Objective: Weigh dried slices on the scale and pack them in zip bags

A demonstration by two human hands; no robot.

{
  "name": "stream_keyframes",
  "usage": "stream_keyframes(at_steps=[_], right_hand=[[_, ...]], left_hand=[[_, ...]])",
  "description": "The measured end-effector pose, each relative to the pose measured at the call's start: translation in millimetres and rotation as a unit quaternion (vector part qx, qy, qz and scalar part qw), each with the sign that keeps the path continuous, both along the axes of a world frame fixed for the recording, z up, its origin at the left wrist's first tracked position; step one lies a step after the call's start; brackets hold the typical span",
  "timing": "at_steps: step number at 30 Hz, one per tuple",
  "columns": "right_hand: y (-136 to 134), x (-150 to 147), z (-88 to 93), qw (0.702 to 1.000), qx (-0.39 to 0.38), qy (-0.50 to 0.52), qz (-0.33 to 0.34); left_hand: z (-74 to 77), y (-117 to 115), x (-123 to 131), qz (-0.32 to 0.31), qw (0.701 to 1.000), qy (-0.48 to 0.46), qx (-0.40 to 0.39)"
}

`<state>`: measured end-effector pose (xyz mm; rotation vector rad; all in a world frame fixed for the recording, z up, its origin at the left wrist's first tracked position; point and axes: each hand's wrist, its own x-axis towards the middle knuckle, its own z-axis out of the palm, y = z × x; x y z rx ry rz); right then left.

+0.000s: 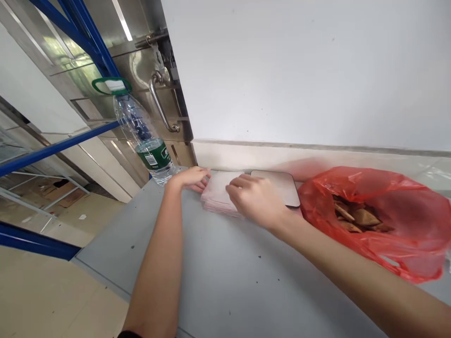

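On table | left hand: grip loose, fingertips touching bag stack | right hand: apparently pinching it

Wall: plain white, evenly lit, filling the upper right.
Ledge: pale strip along the wall's foot, just behind the surface.
Surface: grey, smooth, flecked with dark specks.
Door: stainless steel, left of the wall, with a curved handle and a latch above it; a bright light strip reflects near its top.
Frame: blue metal bars crossing before the door.
Floor: beige tile, lower left.
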<state>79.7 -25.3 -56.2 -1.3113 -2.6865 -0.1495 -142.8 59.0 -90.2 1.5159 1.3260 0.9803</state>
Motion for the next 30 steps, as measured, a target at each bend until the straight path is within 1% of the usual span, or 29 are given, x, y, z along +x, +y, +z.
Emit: stream_keyframes(at_steps=[3,6,8,11,12,13,15,17,18,20,23,26,28,30], right_hand=[[-3,-10,-14.4,0.998,-0.058,-0.029,0.022],[-1,-11,-23.7,0.994,-0.094,-0.041,0.023],[1,-8,-27.3,0.993,-0.110,-0.045,0.023],[4,-5,-31.3,0.991,-0.127,-0.043,0.027],[4,-4,-32.4,0.990,-0.131,-0.039,0.028],[4,-3,-33.3,0.990,-0.135,-0.035,0.031],[3,-2,-34.3,0.989,-0.143,-0.028,0.037],[1,0,-33.4,0.987,-0.152,-0.025,0.043],[0,1,-32.3,0.986,-0.158,-0.026,0.046],[-2,4,-29.0,0.984,-0.170,-0.026,0.055],[-8,12,-23.1,0.980,-0.184,-0.021,0.075],[-16,28,-17.3,0.975,-0.199,-0.008,0.098],[-21,44,-12.9,0.969,-0.222,0.031,0.108],[-26,66,-6.3,0.959,-0.250,0.091,0.101]], left_hand=[[0.2,3,0,-0.036,0.991,0.104,-0.075],[7.2,4,1,-0.056,0.974,0.190,-0.106],[12.9,4,5,-0.054,0.965,0.238,-0.094],[20.2,4,16,-0.036,0.958,0.284,-0.032],[21.9,4,21,-0.040,0.955,0.293,-0.012],[23.2,4,26,-0.056,0.950,0.306,0.002],[24.1,4,35,-0.115,0.929,0.352,0.000],[23.0,3,42,-0.174,0.892,0.416,-0.026],[22.1,3,45,-0.190,0.875,0.444,-0.038],[20.3,2,50,-0.195,0.854,0.479,-0.051],[20.1,-1,57,-0.181,0.843,0.504,-0.055],[23.5,-4,64,-0.171,0.832,0.524,-0.062],[26.5,-6,69,-0.170,0.825,0.534,-0.065],[29.8,-7,73,-0.168,0.820,0.542,-0.069]])
